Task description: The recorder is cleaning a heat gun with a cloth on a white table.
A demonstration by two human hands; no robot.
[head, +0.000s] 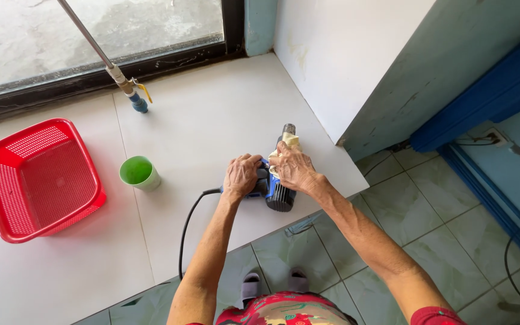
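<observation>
A blue and black heat gun [279, 194] lies on the white counter [212, 120], its metal nozzle pointing away from me. My left hand [241, 176] grips its handle, where a black cord [189, 222] leaves toward the counter's front edge. My right hand [292, 167] presses a pale yellow cloth [289, 142] against the gun's barrel near the nozzle.
A green cup [139, 173] stands left of the hands. A red plastic basket [40, 178] sits at the far left. A metal pipe with a blue valve [132, 95] meets the counter at the back. A white wall [344, 54] rises on the right; green floor tiles [428, 198] lie below.
</observation>
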